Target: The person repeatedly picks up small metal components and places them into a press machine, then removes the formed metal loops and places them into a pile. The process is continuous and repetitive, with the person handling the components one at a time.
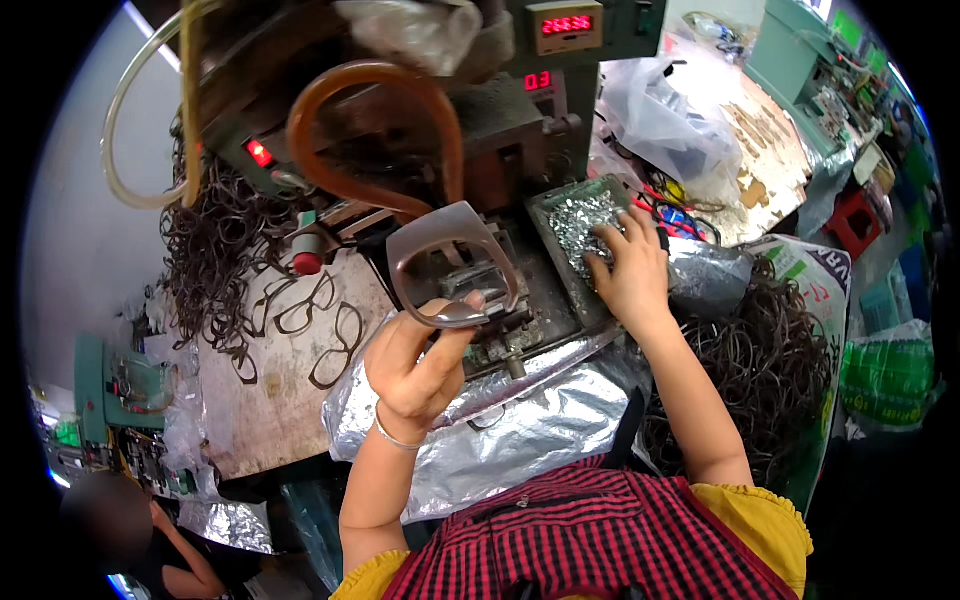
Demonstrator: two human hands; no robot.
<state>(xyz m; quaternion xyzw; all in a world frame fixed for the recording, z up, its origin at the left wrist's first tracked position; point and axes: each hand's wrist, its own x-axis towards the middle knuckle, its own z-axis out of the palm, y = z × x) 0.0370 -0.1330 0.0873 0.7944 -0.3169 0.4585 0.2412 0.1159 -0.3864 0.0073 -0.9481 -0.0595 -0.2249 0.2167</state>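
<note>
At the workbench [250, 430], the left hand [415, 375] pinched a spectacle frame [437, 229] mid-view while the right hand [637, 272], fingers parted, seemingly empty, appeared to choose metal bits [575, 224] right of centre, probably needing a fine pinch next.

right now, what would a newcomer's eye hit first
A shiny grey-brown rounded frame, held mid-picture in the left hand, stands out. Red digital displays glow on dark machinery above. Rightward, the right hand is at small silvery pieces in a metal tray.
</note>
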